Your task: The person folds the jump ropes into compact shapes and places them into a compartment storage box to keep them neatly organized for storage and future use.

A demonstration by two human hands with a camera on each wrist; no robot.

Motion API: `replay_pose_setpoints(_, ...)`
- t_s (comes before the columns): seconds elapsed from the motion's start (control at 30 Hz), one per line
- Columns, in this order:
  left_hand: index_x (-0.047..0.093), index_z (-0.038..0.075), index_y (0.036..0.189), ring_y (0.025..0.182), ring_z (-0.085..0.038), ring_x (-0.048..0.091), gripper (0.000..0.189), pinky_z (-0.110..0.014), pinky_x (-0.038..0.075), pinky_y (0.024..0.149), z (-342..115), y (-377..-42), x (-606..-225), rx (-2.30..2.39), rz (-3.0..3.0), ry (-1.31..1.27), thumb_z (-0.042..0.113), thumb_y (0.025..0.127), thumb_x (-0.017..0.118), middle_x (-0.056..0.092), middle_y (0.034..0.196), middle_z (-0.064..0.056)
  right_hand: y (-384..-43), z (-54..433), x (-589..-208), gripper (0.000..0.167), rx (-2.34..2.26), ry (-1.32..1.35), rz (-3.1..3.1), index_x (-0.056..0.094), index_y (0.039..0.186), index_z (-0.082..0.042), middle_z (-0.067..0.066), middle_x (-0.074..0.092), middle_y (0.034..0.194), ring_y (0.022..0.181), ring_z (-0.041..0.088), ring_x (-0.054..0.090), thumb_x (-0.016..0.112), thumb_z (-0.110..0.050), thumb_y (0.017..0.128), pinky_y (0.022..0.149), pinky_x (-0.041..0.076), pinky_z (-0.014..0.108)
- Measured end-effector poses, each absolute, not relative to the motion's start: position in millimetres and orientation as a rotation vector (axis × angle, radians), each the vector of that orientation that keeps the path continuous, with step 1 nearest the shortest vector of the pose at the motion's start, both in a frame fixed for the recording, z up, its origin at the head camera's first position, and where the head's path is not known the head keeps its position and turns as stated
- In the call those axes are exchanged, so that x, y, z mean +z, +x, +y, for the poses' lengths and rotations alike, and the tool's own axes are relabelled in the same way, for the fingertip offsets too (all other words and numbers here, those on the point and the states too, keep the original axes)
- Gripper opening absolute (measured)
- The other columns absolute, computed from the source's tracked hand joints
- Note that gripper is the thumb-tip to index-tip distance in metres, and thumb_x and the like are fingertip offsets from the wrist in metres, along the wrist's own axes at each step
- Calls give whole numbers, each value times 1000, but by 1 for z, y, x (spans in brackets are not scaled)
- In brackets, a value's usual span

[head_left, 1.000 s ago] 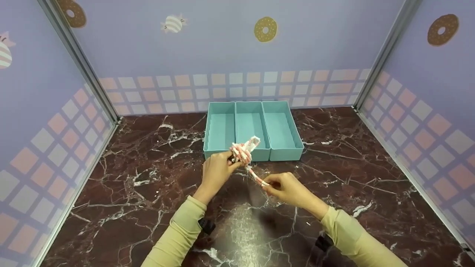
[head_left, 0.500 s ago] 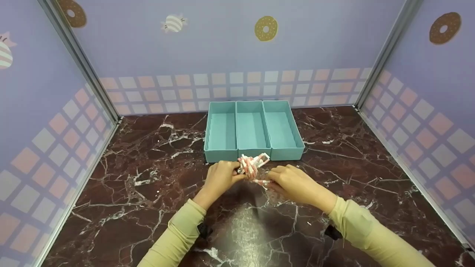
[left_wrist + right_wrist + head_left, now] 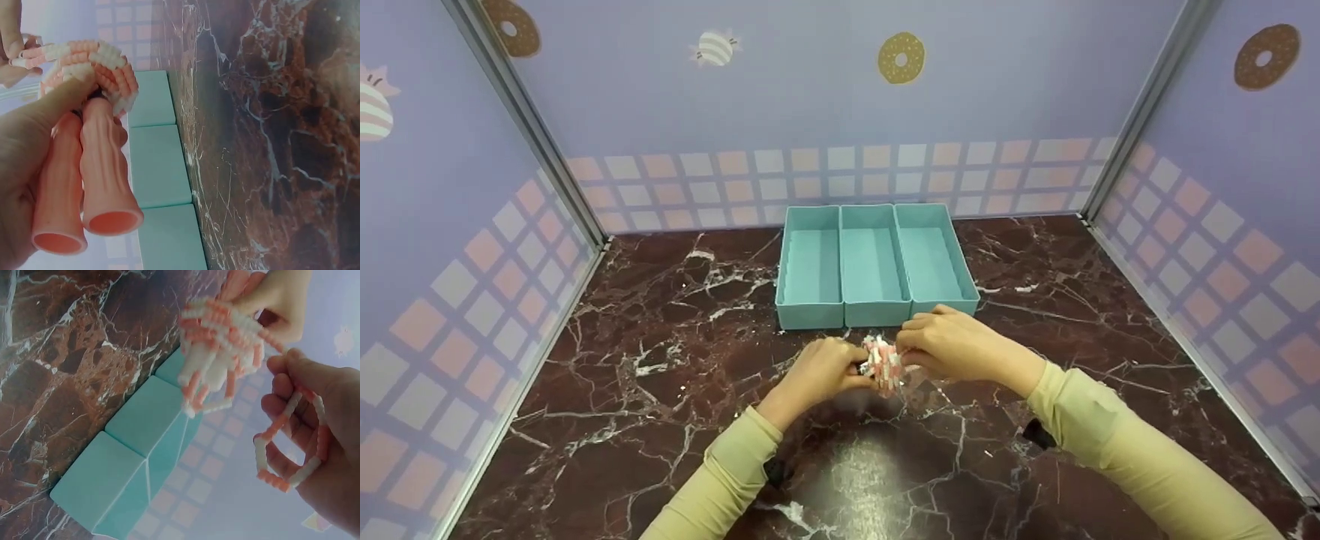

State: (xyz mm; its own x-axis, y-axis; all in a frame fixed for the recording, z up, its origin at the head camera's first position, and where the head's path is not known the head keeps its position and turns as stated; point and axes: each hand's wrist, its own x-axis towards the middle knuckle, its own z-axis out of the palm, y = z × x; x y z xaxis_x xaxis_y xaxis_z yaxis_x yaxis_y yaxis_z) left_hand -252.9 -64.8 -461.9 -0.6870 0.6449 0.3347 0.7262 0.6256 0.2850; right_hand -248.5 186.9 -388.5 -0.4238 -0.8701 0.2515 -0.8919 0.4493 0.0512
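The beaded jump rope (image 3: pixel 885 366) hangs bundled just below the head view's centre, partly covered. The left hand (image 3: pixel 821 371) grips it by pink handles (image 3: pixel 109 163), hidden in the head view; the right hand (image 3: pixel 956 345) pinches a strand, fingertips unclear there. Beyond, teal bins (image 3: pixel 810 316) stand on the counter (image 3: pixel 660 405), cut off in both wrist views.

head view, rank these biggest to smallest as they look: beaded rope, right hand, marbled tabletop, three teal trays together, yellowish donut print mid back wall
1. marbled tabletop
2. three teal trays together
3. right hand
Not ranked: beaded rope and donut print look about alike, and the rope is partly hidden.
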Motion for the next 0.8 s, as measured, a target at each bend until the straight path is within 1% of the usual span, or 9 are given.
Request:
replay_pose_setpoints(0.1,56,14,69,58,-4,40,41,-21,40,54,-64,-252,-462,-651,-2665,-1198,33,84,88,50,62,8,-255,189,-388,14,195,1574,-2488,67,93,-13,0,64,86,84,20,62,75,-24,97,77,48,40)
replay_pose_setpoints(0.2,57,12,70,57,-2,39,38,-18,38,54,-64,-252,-463,-724,-2655,-1268,30,84,88,55,63,4,-263,191,-389,12,269,1625,-2496,69,96,-12,1,65,91,87,21,63,76,-22,97,78,50,43)
replay_pose_setpoints(0.3,56,12,69,57,0,38,40,-16,37,52,-65,-252,-466,-784,-2616,-1345,29,84,88,57,63,3,-271,193,-393,11,388,1672,-2508,73,99,-10,2,66,94,90,21,64,77,-20,97,80,54,44)
replay_pose_setpoints(0.47,53,13,69,57,2,37,41,-13,34,53,-66,-252,-471,-873,-2568,-1416,30,86,87,55,64,4,-282,195,-404,11,733,1706,-2611,77,101,-6,5,69,97,91,21,69,74,-16,99,87,59,39)
replay_pose_setpoints(0.6,52,12,69,58,2,37,42,-13,33,54,-68,-251,-473,-932,-2501,-1442,28,87,87,53,64,4,-288,197,-413,10,1042,1633,-2717,77,103,-5,6,75,100,93,19,71,73,-14,100,91,59,36)
replay_pose_setpoints(0.8,55,11,70,59,2,37,39,-13,34,54,-67,-251,-474,-984,-2469,-1449,27,87,87,54,65,3,-291,198,-424,8,1449,1465,-2779,77,102,-2,8,77,98,90,12,69,75,-8,97,87,58,30)
